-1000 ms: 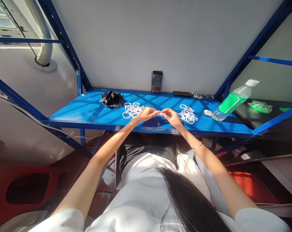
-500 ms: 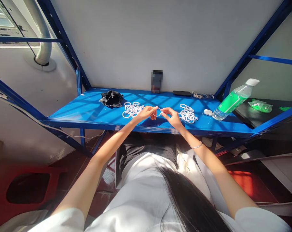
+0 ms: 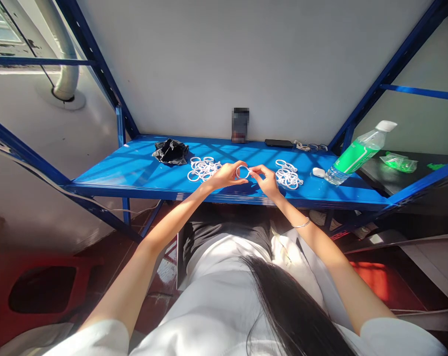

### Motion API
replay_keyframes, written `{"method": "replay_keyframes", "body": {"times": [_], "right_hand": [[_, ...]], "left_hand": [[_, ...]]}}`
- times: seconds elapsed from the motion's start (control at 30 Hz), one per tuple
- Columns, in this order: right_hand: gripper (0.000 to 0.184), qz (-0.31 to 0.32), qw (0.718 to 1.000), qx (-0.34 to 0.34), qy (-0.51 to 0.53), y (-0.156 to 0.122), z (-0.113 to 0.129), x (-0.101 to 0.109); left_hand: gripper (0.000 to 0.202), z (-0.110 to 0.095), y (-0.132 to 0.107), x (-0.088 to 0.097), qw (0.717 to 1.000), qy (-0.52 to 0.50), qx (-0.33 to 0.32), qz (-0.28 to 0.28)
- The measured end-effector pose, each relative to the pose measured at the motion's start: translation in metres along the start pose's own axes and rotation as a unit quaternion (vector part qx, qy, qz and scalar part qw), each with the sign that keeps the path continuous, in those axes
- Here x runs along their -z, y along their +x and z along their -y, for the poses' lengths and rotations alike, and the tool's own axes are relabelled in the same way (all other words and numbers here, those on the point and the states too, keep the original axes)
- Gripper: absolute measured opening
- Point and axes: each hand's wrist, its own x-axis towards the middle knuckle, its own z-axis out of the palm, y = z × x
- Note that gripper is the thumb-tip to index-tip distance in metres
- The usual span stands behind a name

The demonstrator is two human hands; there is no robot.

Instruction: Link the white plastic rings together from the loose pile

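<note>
A small white ring (image 3: 243, 172) is held over the blue shelf (image 3: 135, 170) between both hands. My left hand (image 3: 226, 175) pinches its left side and my right hand (image 3: 266, 179) pinches its right side. To the left of my left hand lies a pile of white rings (image 3: 202, 168). A second pile of white rings (image 3: 289, 176) lies just right of my right hand.
A crumpled black bag (image 3: 171, 151) sits at the back left of the shelf. A dark phone (image 3: 279, 143) and a blurred upright object (image 3: 241, 125) are by the wall. A green-labelled bottle (image 3: 359, 153) and a small white object (image 3: 319, 172) are at the right.
The ring has been turned from edge-on to a full round face between the fingertips. Both hands have stayed in place over the shelf's front.
</note>
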Motion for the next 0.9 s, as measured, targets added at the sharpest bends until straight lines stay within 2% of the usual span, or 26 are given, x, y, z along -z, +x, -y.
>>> {"method": "replay_keyframes", "body": {"times": [0.23, 0.43, 0.9], "right_hand": [[0.031, 0.009, 0.999, 0.026, -0.017, -0.0011, 0.0014, 0.0003], [0.031, 0.011, 0.998, 0.049, -0.04, -0.0023, 0.005, 0.0008], [0.033, -0.006, 0.998, 0.049, -0.04, -0.0026, -0.0013, -0.0003]], "left_hand": [[0.042, -0.0011, 0.0014, 0.0, 0.998, 0.065, -0.004, -0.014], [0.042, -0.0033, 0.0007, 0.0031, 0.998, 0.063, -0.015, -0.013], [0.045, -0.0035, -0.0003, 0.0, 0.996, 0.083, -0.03, -0.009]]}}
